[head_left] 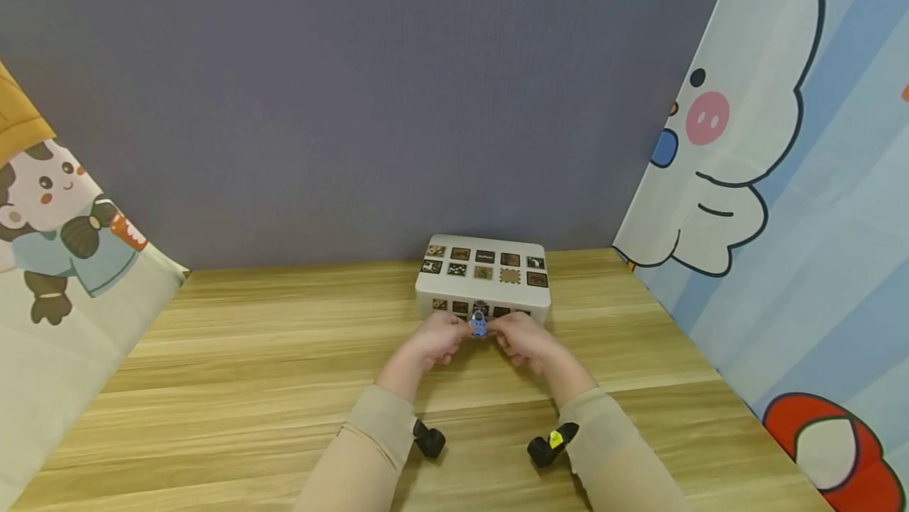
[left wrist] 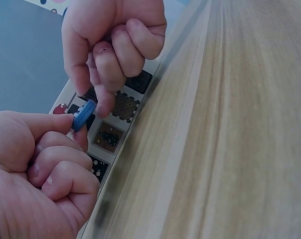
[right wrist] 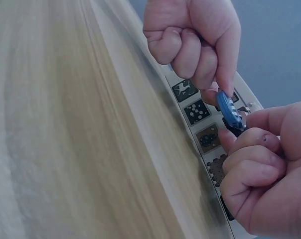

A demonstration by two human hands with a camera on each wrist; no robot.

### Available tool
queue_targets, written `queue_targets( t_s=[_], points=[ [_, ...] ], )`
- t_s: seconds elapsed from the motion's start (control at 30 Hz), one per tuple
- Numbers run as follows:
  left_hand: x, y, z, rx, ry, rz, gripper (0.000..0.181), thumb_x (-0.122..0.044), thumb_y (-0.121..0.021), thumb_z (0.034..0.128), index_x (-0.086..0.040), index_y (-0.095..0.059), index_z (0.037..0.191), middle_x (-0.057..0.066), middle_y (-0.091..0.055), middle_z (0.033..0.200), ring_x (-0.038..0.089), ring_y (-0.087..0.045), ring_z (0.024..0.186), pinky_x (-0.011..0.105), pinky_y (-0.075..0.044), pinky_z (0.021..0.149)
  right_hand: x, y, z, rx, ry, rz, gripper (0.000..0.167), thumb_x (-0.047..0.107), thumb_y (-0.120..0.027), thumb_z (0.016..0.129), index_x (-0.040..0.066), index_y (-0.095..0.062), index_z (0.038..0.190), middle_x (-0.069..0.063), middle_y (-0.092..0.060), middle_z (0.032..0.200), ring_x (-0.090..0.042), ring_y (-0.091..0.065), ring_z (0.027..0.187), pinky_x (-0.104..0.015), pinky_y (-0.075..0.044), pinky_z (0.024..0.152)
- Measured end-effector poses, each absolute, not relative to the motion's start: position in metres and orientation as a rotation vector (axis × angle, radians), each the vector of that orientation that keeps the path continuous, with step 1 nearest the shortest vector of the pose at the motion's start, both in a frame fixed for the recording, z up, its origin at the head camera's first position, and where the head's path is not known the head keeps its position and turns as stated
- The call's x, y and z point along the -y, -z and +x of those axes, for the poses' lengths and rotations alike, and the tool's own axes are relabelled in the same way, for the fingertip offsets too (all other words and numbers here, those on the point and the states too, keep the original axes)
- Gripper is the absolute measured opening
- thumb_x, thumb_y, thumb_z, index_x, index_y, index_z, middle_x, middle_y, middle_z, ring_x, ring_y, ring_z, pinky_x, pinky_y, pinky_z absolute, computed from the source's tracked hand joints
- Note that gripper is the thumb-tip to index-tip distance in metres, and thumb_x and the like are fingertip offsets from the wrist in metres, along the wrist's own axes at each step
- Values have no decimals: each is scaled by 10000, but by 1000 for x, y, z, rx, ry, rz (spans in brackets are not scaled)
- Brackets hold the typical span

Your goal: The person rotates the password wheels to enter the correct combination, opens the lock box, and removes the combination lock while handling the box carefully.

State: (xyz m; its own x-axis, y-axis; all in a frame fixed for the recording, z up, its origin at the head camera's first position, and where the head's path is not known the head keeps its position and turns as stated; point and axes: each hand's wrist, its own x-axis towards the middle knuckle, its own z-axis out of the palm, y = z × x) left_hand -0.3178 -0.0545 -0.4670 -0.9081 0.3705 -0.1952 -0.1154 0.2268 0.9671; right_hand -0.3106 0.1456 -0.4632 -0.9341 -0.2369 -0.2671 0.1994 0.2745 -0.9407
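Observation:
A small blue combination padlock [head_left: 479, 326] hangs at the front clasp of a white box [head_left: 469, 283] with rows of dark square pictures. My left hand [head_left: 439, 336] pinches the padlock's left side between thumb and forefinger, its other fingers curled in. From the opposite side, my right hand [head_left: 524, 338] has its thumb and forefinger about the padlock's other end. The right wrist view shows small silvery dials along the edge of the padlock [right wrist: 230, 110]. Fingertips partly hide the shackle and clasp in the wrist views. The lid lies closed.
The box stands at the back of a wood-grain table [head_left: 248, 370], near a grey panel [head_left: 369, 102]. Cartoon-printed cloths hang at the left [head_left: 71, 259] and right [head_left: 802, 259]. Small black wrist cameras are strapped under both sleeves.

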Motion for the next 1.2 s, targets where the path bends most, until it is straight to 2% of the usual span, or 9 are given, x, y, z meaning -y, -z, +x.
queue_targets(
  t_s=[0.13, 0.23, 0.4, 0.63, 0.83, 1.03, 1.2],
  points=[
    [55, 467, -318, -2125, -1726, 237, 265, -160, -600, 998, 68, -707, 1079, -88, -333, 516, 64, -294, 433, 199, -304, 409, -149, 462, -312, -2178, 1724, -27, 282, 225, -588, 997, -32, -620, 886, 44, -374, 565, -86, -247, 454, -218, -219, 405],
    [55, 467, -317, -2126, -1723, 234, 261, -158, -598, 997, 64, -710, 1075, -88, -330, 514, 65, -294, 433, 199, -304, 409, -154, 459, -312, -2167, 1738, -29, 266, 208, -588, 995, -47, -664, 977, 48, -380, 576, -82, -259, 459, -217, -219, 405],
    [54, 467, -318, -2128, -1722, 230, 269, -161, -592, 1001, 74, -709, 1059, -90, -317, 514, 64, -283, 433, 201, -293, 405, -161, 453, -311, -2200, 1711, -57, 318, 213, -584, 996, -86, -647, 1084, 47, -378, 591, -84, -265, 470, -218, -233, 410],
    [55, 468, -319, -2130, -1717, 219, 273, -174, -593, 1008, 62, -717, 1067, -86, -309, 507, 68, -276, 430, 207, -297, 405, -169, 443, -308, -2266, 1651, -113, 392, 239, -544, 1030, -72, -626, 1254, 42, -394, 617, -83, -260, 477, -212, -241, 423],
    [55, 470, -319, -2127, -1725, 237, 251, -155, -583, 1008, 41, -727, 1070, -85, -317, 512, 67, -287, 435, 206, -309, 408, -170, 439, -306, -2283, 1624, -127, 439, 299, -552, 1042, -75, -612, 1265, 44, -374, 610, -84, -246, 470, -220, -233, 421],
    [55, 469, -320, -2124, -1717, 252, 284, -148, -560, 1017, 91, -708, 1054, -83, -305, 521, 71, -278, 439, 211, -302, 409, -167, 438, -305, -2303, 1608, -118, 442, 297, -555, 1046, -70, -610, 1286, 42, -362, 604, -85, -238, 465, -223, -231, 418],
    [54, 468, -319, -2111, -1715, 248, 314, -157, -554, 1026, 134, -672, 1019, -81, -299, 528, 73, -273, 447, 212, -297, 415, -165, 439, -305, -2338, 1590, -132, 394, 285, -579, 1036, -78, -645, 1173, 56, -337, 570, -84, -240, 455, -223, -231, 413]
  ],
)
